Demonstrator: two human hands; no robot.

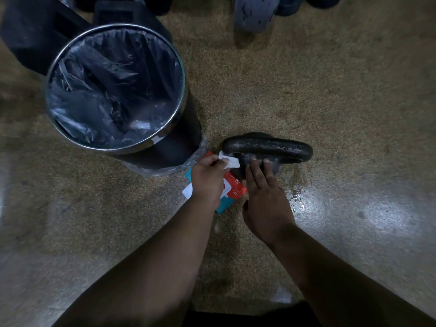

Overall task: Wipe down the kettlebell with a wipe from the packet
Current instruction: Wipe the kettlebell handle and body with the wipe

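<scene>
A black kettlebell (269,148) stands on the speckled floor, its thick handle uppermost. My left hand (207,178) pinches a white wipe (230,161) and holds it against the handle's left end. My right hand (262,187) lies flat on the kettlebell's near side, fingers spread on its body below the handle. The red and teal wipe packet (232,188) lies on the floor under my left hand, mostly hidden by it.
A round steel bin (151,145) lined with a clear bag stands just left of the kettlebell, almost touching the packet. Dark gym equipment (254,15) sits along the far edge. Bare floor stretches to the right.
</scene>
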